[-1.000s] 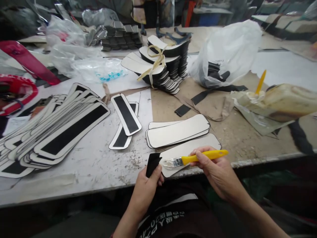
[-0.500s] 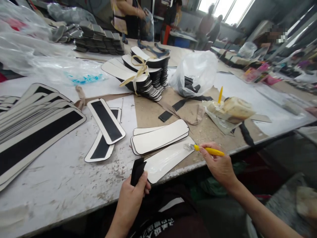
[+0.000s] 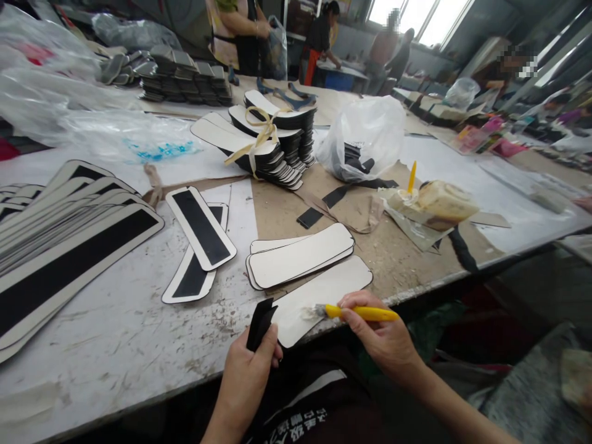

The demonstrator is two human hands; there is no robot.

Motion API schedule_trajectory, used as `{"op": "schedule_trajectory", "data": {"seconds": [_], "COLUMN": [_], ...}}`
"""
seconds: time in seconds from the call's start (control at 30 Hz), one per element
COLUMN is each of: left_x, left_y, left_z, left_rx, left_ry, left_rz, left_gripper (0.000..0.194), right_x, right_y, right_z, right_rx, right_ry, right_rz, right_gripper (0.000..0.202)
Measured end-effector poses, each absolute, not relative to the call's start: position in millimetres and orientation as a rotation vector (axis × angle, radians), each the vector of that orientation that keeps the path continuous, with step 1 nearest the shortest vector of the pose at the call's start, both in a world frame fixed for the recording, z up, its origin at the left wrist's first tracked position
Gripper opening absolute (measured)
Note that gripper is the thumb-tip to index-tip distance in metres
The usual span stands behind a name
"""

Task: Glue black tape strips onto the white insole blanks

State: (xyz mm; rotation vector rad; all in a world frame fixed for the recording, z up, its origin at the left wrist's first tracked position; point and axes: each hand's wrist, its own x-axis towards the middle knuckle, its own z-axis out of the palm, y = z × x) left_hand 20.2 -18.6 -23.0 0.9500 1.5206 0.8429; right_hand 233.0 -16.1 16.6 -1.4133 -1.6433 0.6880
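Note:
My right hand (image 3: 380, 336) grips a yellow-handled brush (image 3: 358, 312), its bristles touching the near end of a white elongated piece (image 3: 324, 296) lying at the table's front edge. My left hand (image 3: 252, 370) holds a black strip (image 3: 259, 320) upright just left of that piece. Behind it lies a small stack of white pieces (image 3: 300, 254). Two white pieces with black centres (image 3: 200, 237) lie crossed to the left.
A large fanned row of black-centred pieces (image 3: 69, 246) fills the left. Tied bundles (image 3: 272, 142), a plastic bag (image 3: 365, 135) and a glue container with a second brush (image 3: 430, 200) sit further back. Other people stand in the background.
My right hand drew the brush back from the far end of the white piece to its near end. The view has swung right since one second ago. My left hand stays put.

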Motion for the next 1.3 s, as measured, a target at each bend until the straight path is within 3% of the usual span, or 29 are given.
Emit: {"op": "schedule_trajectory", "data": {"seconds": [0.2, 0.37, 0.63, 0.87, 1.0, 1.2, 1.3], "left_x": [20.1, 21.2, 18.6, 20.3, 21.9, 21.3, 20.6], "left_y": [-18.8, -18.3, -18.1, -18.1, -18.3, -20.4, -20.0], "left_z": [-19.4, -21.0, -28.2, -21.4, -18.3, -22.5, -23.8], "left_rx": [0.961, 0.964, 0.971, 0.92, 0.896, 0.89, 0.853], "left_ry": [1.554, 1.568, 1.545, 1.505, 1.5, 1.477, 1.464], "left_rz": [0.824, 0.824, 0.772, 0.778, 0.795, 0.829, 0.836], "left_gripper": [0.041, 0.043, 0.046, 0.044, 0.043, 0.041, 0.039], "right_x": [296.3, 308.4, 251.3, 268.4, 234.8, 209.6, 230.4], "right_y": [11.5, 14.2, -9.3, -2.4, -19.6, -26.0, -11.5], "right_z": [5.4, 7.7, 11.8, 8.3, 8.9, 18.1, 6.9], "right_rx": [-1.463, -1.431, -1.162, -1.3, -1.15, -1.257, -1.382], "right_ry": [-1.751, -1.921, -2.117, -2.131, -2.051, -1.517, -1.491], "right_rz": [0.152, 0.013, 0.363, 0.148, 0.458, 0.855, 0.761], "right_gripper": [0.008, 0.018, 0.031, 0.027, 0.029, 0.009, 0.007]}}
